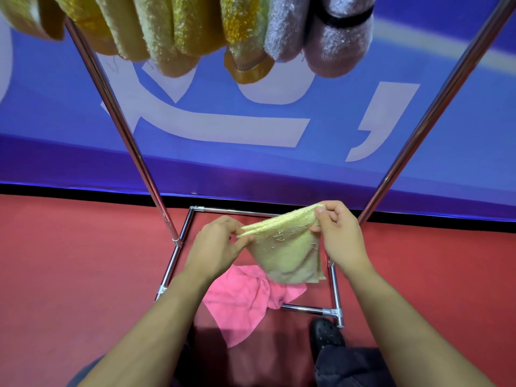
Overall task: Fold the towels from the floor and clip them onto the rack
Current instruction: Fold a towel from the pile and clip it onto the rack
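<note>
Towels: one yellow towel (284, 247) pinched by both hands | one pink towel (245, 300) on floor

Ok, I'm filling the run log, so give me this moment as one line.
step: folding | left hand: pinches yellow towel | right hand: pinches yellow towel | pink towel: on floor | rack: towels hanging

arms (156, 325): bare, no sleeves | shoe (326, 335): blk perforated clog | trousers (351, 367): dk grey
</note>
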